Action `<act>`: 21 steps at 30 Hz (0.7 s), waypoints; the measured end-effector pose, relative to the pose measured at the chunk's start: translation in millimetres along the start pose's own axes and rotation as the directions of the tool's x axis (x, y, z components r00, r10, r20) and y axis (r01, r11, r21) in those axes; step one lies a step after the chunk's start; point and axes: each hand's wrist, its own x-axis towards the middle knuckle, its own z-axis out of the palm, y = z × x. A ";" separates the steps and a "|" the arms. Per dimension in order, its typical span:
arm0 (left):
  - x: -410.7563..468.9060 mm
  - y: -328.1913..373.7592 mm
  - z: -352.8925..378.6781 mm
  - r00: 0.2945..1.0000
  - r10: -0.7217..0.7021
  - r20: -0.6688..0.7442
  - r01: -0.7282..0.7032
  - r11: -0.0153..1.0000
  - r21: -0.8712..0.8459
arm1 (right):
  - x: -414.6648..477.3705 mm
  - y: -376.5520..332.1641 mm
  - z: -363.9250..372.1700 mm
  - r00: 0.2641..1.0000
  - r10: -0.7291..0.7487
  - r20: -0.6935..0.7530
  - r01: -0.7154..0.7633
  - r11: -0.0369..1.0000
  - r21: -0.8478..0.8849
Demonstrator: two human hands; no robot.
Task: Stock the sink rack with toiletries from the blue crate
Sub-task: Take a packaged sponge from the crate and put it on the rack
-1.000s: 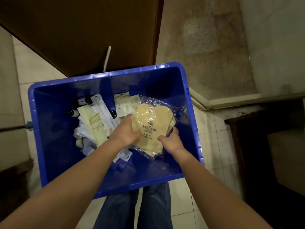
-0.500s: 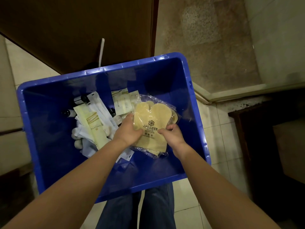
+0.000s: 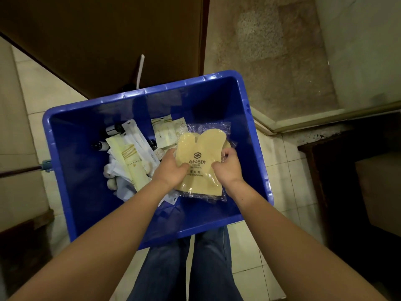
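Observation:
The blue crate (image 3: pixel 65 161) sits in front of my knees. Over its right half I hold a clear plastic pack of yellow mitt-shaped shoe-shine cloths (image 3: pixel 201 148) with dark print. My left hand (image 3: pixel 171 168) grips its left edge and my right hand (image 3: pixel 227 168) pinches its right edge. To the left in the crate lies a pile of cream and white sachets (image 3: pixel 130 157), with small dark bottles (image 3: pixel 112 129) partly buried under them. No sink rack is in view.
A brown door (image 3: pixel 104 40) stands beyond the crate, with a white stick (image 3: pixel 140 70) leaning at its foot. A raised stone threshold (image 3: pixel 303 124) runs to the right. Dark wooden furniture (image 3: pixel 347 181) is at the right, tiled floor all around.
The pack has straightened out and lies flatter between my hands, its print now facing me. My right hand has shifted up its right edge. The crate contents have not moved.

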 end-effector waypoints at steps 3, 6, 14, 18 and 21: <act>-12.7 7.1 -9.3 1.000 0.002 -0.006 -0.002 1.000 0.016 | -15.6 -16.1 -2.7 1.000 -0.030 0.008 0.030 1.000 -0.009; -29.5 18.2 -17.7 1.000 0.021 -0.007 -0.021 1.000 0.011 | -35.2 -34.2 -7.5 0.998 -0.062 0.023 0.062 0.998 -0.002; -77.1 49.9 -45.4 0.996 0.026 -0.086 -0.029 0.999 -0.040 | -92.7 -80.7 -30.6 0.985 -0.165 0.041 0.163 0.986 0.048; -102.9 64.5 -58.8 0.998 -0.019 -0.065 0.011 0.994 -0.113 | -118.9 -100.8 -45.8 0.978 -0.206 0.042 0.205 0.978 0.045; -120.0 74.1 -68.9 0.995 0.019 -0.095 -0.031 0.992 -0.119 | -134.8 -110.3 -58.0 0.978 -0.202 0.051 0.199 0.978 0.060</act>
